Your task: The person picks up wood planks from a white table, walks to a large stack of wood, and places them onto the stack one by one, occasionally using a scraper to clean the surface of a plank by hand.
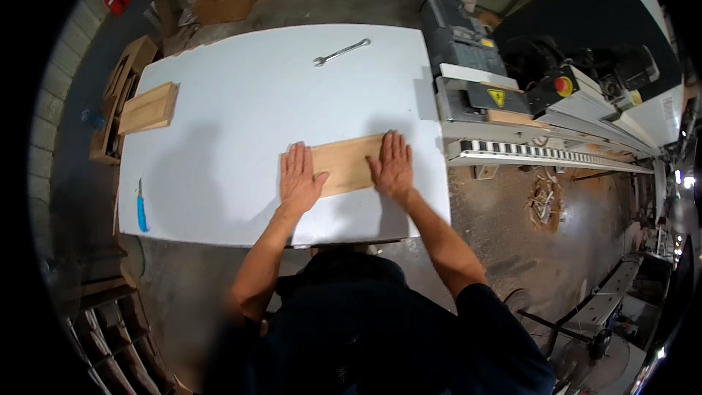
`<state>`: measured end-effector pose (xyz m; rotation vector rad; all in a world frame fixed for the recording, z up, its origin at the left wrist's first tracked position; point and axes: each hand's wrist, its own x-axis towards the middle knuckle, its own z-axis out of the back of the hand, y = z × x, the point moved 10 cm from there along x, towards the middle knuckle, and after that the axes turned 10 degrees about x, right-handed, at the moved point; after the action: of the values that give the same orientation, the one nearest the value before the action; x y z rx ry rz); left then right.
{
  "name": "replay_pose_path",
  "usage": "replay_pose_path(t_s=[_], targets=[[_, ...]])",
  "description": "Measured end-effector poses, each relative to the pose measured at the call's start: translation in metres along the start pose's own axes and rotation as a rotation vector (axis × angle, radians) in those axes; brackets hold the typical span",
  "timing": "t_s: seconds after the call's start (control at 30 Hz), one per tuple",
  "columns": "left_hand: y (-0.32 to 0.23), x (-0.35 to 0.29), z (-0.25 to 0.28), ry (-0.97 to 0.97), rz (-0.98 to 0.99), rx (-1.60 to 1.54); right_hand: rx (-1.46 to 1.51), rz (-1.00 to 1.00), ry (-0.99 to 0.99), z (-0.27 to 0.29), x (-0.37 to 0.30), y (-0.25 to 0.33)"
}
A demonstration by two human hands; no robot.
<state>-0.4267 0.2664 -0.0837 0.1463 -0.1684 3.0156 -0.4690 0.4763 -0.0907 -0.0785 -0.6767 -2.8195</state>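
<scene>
A light brown wooden board (344, 167) lies flat on the white tabletop (241, 95), close to its front edge. My left hand (297, 179) rests flat over the board's left end, fingers stretched away from me and thumb out to the side. Over the right end lies my right hand (394, 166), also flat with its fingers extended. Both palms hide the ends of the board, while its middle shows between my thumbs. Neither hand is wrapped around anything.
A wrench (341, 52) lies near the far edge. More wooden boards (148, 107) sit at the left edge, with a blue-handled knife (141, 208) nearer me. A woodworking machine (512, 106) with a red button stands right of the table. Wood scraps (545, 201) litter the floor there.
</scene>
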Motion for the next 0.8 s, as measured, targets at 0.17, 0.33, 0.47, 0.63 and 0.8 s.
replay_pose_path(t_s=[0.17,0.33,0.47,0.63,0.8], targets=[[0.009,-0.008,0.004,-0.031,-0.058,-0.016,0.09,-0.018,0.0,0.009,-0.026,0.003],[0.019,-0.003,-0.001,-0.033,0.031,-0.01,-0.011,-0.133,-0.027,0.02,-0.03,-0.056],[0.056,-0.016,-0.003,-0.077,0.181,-0.032,0.132,-0.152,-0.135,0.04,-0.034,-0.082],[0.047,-0.045,0.021,-0.197,0.162,-0.092,1.309,-0.522,-0.297,0.039,0.001,-0.114],[-0.006,-0.057,0.044,-0.25,0.114,-0.335,2.117,-0.813,-0.41,0.017,0.061,-0.135]])
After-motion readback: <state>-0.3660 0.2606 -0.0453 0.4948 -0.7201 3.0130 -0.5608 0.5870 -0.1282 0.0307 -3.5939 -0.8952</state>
